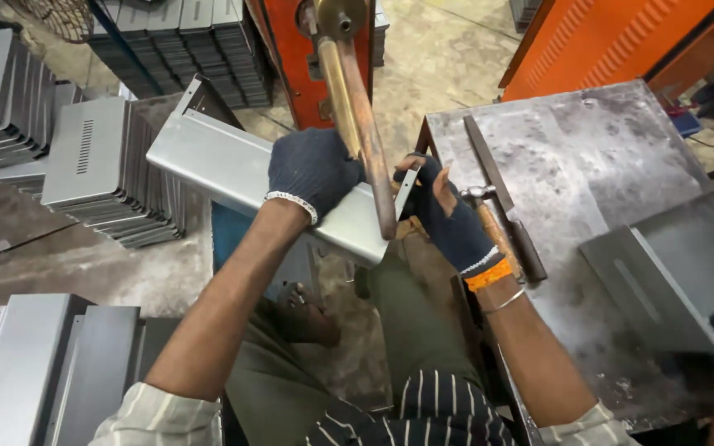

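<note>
My left hand and right hand, fingers clamped on the panel under the copper arm: a slip pinches fingers or misplaces the panel.

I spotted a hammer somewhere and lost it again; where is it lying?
In the head view the hammer lies on the steel table, right of centre, just beside the right hand and against a long flat metal bar.
</note>
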